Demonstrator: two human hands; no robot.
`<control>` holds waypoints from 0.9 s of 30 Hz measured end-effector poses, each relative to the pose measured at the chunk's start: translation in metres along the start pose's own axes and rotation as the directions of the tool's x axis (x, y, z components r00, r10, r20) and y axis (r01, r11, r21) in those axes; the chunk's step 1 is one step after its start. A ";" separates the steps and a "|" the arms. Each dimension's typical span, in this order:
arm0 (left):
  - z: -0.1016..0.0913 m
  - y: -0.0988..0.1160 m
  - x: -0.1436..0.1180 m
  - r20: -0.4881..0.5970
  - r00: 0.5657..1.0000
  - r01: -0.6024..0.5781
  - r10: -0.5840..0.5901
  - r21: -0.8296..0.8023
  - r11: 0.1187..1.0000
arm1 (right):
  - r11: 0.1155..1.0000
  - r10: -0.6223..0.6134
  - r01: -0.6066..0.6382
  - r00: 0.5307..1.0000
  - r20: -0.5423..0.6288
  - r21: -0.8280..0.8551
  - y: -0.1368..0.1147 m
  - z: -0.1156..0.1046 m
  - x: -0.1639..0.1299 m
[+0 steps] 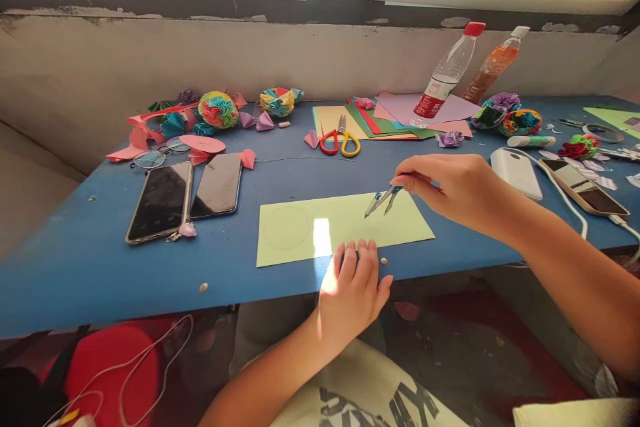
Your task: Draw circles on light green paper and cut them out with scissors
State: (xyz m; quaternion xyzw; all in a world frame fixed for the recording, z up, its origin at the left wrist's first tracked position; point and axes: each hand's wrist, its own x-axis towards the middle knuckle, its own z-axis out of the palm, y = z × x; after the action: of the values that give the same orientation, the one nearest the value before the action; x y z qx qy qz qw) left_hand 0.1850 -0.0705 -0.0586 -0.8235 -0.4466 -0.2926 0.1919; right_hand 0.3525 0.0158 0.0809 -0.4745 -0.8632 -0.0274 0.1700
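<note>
A pale green sheet of paper (395, 230) lies near the front of the blue table, with a drawn circle on its left part and a fainter one beside it. My left hand (353, 284) rests at the sheet's front edge, its fingers stretched out onto the paper and the thumb apart. Between the fingertips of my right hand (445, 187) is the top of a drawing compass (383, 200). Its two legs point down over the right half of the sheet, slightly spread; whether a tip touches the paper I cannot tell.
Two phones (160, 204) lie left of the sheet. Scissors (341, 137) with red and yellow handles sit behind it, by stacked coloured paper (330, 122). Two bottles (440, 84), paper flowers (217, 109) and glasses (150, 159) stand or lie farther back. A white power bank (516, 172) with a cable is at right.
</note>
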 end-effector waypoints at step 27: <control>-0.107 -0.168 0.021 0.437 0.899 -0.011 0.012 -0.005 1.000 | 0.744 0.432 -0.490 0.872 0.232 0.454 0.121 0.101 0.085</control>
State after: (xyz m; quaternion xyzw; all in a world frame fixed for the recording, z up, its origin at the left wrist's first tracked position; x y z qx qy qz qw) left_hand 0.0183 -0.0303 0.0448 -0.8711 -0.4729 -0.1000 0.0875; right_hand 0.3838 0.1723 -0.0003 -0.6133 -0.7040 0.2663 0.2395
